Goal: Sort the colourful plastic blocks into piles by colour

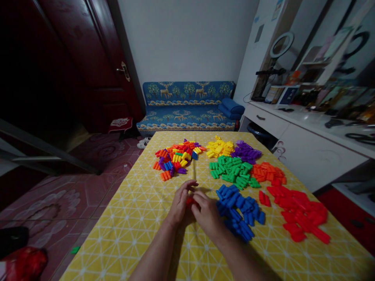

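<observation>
My left hand (178, 201) and my right hand (206, 211) meet low over the yellow patterned tablecloth (140, 218). Between their curled fingers a red plastic building block (190, 200) partly shows; the fingers hide most of it. A pile of blue blocks (238, 207) lies just right of my right hand. Beyond my hands, to the left, is a mixed heap of colored blocks (177, 156) in red, orange, yellow, purple and blue.
Sorted piles stand on the right: yellow blocks (219, 147), purple blocks (246, 151), green blocks (234, 171), orange blocks (268, 172) and red blocks (301, 208). A blue sofa (187, 113) is behind the table. One green piece (75, 250) lies left on the floor.
</observation>
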A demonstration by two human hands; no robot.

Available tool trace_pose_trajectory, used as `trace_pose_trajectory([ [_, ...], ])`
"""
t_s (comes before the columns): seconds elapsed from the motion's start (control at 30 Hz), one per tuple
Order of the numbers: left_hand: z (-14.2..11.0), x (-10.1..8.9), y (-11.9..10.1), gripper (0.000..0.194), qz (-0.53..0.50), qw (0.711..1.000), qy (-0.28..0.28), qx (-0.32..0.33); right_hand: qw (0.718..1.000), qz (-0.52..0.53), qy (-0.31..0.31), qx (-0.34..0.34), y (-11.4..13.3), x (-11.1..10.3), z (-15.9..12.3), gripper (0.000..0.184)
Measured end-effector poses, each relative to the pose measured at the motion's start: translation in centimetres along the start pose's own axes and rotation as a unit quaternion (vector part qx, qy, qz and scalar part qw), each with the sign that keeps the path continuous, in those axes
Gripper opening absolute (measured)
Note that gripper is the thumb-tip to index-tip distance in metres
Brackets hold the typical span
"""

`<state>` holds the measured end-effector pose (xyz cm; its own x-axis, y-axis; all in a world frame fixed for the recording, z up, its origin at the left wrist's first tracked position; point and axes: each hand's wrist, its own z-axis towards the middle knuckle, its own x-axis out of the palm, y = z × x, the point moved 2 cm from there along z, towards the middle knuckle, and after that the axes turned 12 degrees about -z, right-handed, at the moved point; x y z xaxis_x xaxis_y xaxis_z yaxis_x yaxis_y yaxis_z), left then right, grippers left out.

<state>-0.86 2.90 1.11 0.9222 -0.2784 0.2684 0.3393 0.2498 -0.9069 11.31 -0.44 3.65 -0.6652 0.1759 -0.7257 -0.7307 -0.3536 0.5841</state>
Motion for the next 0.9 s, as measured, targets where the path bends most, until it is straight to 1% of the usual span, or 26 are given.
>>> trace_pose_trajectory([
  [0.03,0.1,-0.1,0.1,0.053,-0.007,1.000,-0.011,-0.002,0.999,0.025,-0.033,0.012,-0.9,-0.9,0.3,0.028],
  [0.07,0.2,-0.2,0.2,0.053,-0.012,1.000,-0.029,-0.003,0.995,0.050,-0.072,0.037,-2.2,-2.0,0.7,0.023],
  [0.1,0.3,-0.3,0.3,0.054,-0.012,0.999,-0.048,-0.005,0.988,0.070,-0.115,0.073,-3.9,-3.3,1.1,0.020],
  [0.13,0.4,-0.4,0.3,0.054,-0.010,0.998,-0.067,-0.006,0.976,0.085,-0.159,0.118,-5.8,-4.8,1.5,0.022],
  [0.17,0.5,-0.5,0.3,0.054,-0.007,0.996,-0.083,-0.009,0.960,0.091,-0.204,0.168,-8.0,-6.3,1.8,0.028],
  [0.2,0.7,-0.6,0.3,0.054,-0.005,0.995,-0.096,-0.011,0.942,0.089,-0.253,0.203,-10.3,-7.9,2.1,0.034],
  [0.27,0.9,-0.6,0.2,0.054,-0.009,0.994,-0.112,-0.015,0.904,0.074,-0.345,0.240,-14.7,-10.8,2.6,0.036],
  [0.33,1.0,-0.6,0.3,0.054,-0.016,0.993,-0.114,-0.017,0.875,0.038,-0.397,0.273,-18.4,-13.0,2.8,0.035],
  [0.37,1.1,-0.6,0.4,0.054,-0.017,0.993,-0.112,-0.018,0.866,0.022,-0.412,0.284,-19.7,-13.8,2.8,0.035],
  [0.43,1.1,-0.5,0.6,0.053,-0.005,0.993,-0.115,-0.017,0.855,-0.005,-0.427,0.294,-21.0,-14.8,2.9,0.038],
  [0.47,1.2,-0.6,0.7,0.050,0.011,0.992,-0.124,-0.015,0.853,-0.015,-0.431,0.294,-20.9,-14.8,3.0,0.042],
  [0.53,1.2,-0.7,0.9,0.042,0.056,0.988,-0.144,-0.009,0.852,-0.027,-0.441,0.282,-19.5,-14.2,3.2,0.051],
  [0.57,1.3,-0.8,1.0,0.036,0.080,0.985,-0.154,-0.006,0.855,-0.024,-0.443,0.268,-18.1,-13.5,3.4,0.054],
  [0.63,1.4,-1.0,1.1,0.026,0.120,0.979,-0.164,0.002,0.877,0.023,-0.421,0.228,-14.4,-11.1,3.7,0.056],
  [0.67,1.5,-1.1,1.2,0.022,0.135,0.976,-0.169,0.009,0.895,0.065,-0.390,0.206,-12.1,-9.6,3.9,0.054],
  [0.7,1.5,-1.3,1.2,0.020,0.148,0.973,-0.178,0.018,0.911,0.122,-0.342,0.195,-9.9,-7.7,3.9,0.053],
  [0.73,1.5,-1.6,1.2,0.019,0.161,0.968,-0.190,0.029,0.921,0.179,-0.284,0.196,-7.7,-5.7,3.9,0.052],
  [0.8,1.4,-2.2,1.0,0.019,0.190,0.955,-0.222,0.051,0.927,0.268,-0.168,0.202,-3.8,-1.6,3.6,0.050],
  [0.83,1.3,-2.5,0.8,0.020,0.208,0.947,-0.238,0.062,0.925,0.293,-0.127,0.204,-2.4,0.4,3.3,0.049],
  [0.87,1.2,-2.8,0.7,0.022,0.229,0.937,-0.253,0.075,0.923,0.309,-0.099,0.205,-1.4,2.1,2.9,0.047],
  [0.9,1.1,-3.2,0.6,0.023,0.252,0.927,-0.264,0.088,0.923,0.314,-0.085,0.203,-0.8,3.6,2.6,0.045],
])
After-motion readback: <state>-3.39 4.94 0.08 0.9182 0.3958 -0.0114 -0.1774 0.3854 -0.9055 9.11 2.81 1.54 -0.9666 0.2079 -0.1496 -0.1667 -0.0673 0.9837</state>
